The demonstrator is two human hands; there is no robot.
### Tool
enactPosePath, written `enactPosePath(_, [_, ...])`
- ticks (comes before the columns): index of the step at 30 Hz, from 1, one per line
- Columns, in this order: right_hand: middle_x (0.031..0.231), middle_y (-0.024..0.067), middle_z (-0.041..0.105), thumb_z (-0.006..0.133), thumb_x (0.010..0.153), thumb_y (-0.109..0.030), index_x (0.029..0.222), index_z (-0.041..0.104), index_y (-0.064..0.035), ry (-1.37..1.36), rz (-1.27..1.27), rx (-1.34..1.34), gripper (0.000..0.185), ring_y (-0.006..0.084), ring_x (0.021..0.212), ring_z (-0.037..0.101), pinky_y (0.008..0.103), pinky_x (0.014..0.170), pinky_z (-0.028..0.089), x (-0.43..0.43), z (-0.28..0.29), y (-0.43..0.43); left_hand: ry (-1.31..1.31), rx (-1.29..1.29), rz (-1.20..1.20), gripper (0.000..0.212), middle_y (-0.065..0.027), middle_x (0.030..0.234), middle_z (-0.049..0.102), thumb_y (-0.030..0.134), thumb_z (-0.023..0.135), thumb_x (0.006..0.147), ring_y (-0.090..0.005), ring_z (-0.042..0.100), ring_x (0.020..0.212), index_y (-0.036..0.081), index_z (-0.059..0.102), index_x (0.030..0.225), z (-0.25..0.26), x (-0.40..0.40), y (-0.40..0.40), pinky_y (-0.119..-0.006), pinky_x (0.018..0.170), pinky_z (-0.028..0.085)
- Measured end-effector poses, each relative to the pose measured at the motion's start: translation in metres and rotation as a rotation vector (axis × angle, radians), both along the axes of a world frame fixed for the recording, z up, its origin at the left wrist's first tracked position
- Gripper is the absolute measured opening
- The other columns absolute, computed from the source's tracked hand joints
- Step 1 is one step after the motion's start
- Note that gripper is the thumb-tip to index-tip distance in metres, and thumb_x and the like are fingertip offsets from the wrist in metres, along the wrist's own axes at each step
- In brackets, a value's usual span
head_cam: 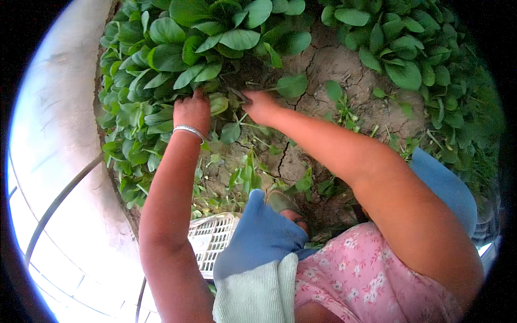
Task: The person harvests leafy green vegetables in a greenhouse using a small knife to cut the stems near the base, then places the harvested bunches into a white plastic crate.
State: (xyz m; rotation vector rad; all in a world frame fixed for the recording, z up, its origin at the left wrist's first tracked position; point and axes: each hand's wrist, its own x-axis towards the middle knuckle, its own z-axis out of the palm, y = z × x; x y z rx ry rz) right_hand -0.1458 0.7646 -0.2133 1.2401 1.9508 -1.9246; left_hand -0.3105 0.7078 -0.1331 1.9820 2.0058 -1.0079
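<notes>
Dense leafy green plants (pixel 165 52), with broad spoon-shaped leaves, grow from the soil in front of me. My left hand (pixel 192 109), with a silver bangle (pixel 190 131) at the wrist, reaches in at their base; its fingertips are hidden among leaves. A pale green stem base (pixel 218 103) lies just right of it. My right hand (pixel 258 105) is closed around a small dark tool (pixel 241 96), whose thin tip points towards the plants; its kind is not clear. A loose leaf (pixel 292 85) lies near this hand.
Cracked soil (pixel 323 64) bears scattered leaves and small plants (pixel 247 171). A white plastic crate (pixel 214 238) stands beside my knee, and my shoe (pixel 282 202) rests on the soil. More leafy plants (pixel 404 52) grow at right. Pale sheeting (pixel 76 101) and a curved pole (pixel 60 202) lie left.
</notes>
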Motion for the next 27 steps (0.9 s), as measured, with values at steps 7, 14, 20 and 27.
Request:
enactPosePath(7, [0.07, 0.007, 0.056, 0.064, 0.076, -0.021, 0.095, 0.053, -0.0035, 0.088, -0.387, -0.101, 0.028, 0.0175, 0.055, 0.052, 0.0326, 0.047, 0.041, 0.079, 0.058, 0.002, -0.287, 0.138, -0.039, 0.032, -0.0057, 0.113, 0.048, 0.007, 0.055, 0.071, -0.0216, 0.06, 0.08, 0.011, 0.053, 0.102, 0.075, 0.046, -0.026, -0.04, 0.072, 0.044])
enactPosePath(14, [0.07, 0.0011, 0.055, 0.067, 0.077, -0.02, 0.094, 0.054, -0.0073, 0.226, -0.555, -0.522, 0.025, 0.0085, 0.047, 0.046, 0.0237, 0.036, 0.033, 0.106, 0.149, 0.014, -0.5, 0.34, -0.128, 0.022, -0.0057, 0.108, 0.051, 0.008, 0.053, 0.074, -0.0206, 0.06, 0.079, 0.009, 0.055, 0.096, 0.161, 0.101, -0.046, -0.037, 0.076, 0.042])
enactPosePath(20, [0.071, 0.0031, 0.056, 0.064, 0.077, -0.01, 0.097, 0.053, -0.0062, 0.374, -0.609, -0.397, 0.023, 0.0096, 0.05, 0.049, 0.024, 0.038, 0.035, 0.121, 0.165, -0.005, -0.397, 0.211, -0.06, 0.047, -0.0056, 0.118, 0.047, 0.012, 0.065, 0.065, -0.0241, 0.056, 0.095, 0.011, 0.051, 0.11, 0.198, 0.137, -0.053, -0.04, 0.082, 0.041])
enactPosePath(27, [0.07, 0.0089, 0.057, 0.063, 0.076, -0.004, 0.091, 0.048, -0.0011, 0.408, -0.755, -0.435, 0.021, 0.0132, 0.055, 0.056, 0.0273, 0.038, 0.041, 0.152, 0.199, -0.042, -0.554, 0.35, 0.05, 0.045, -0.0061, 0.113, 0.051, 0.016, 0.066, 0.063, -0.0253, 0.056, 0.094, 0.01, 0.054, 0.106, 0.236, 0.168, -0.102, -0.041, 0.08, 0.043])
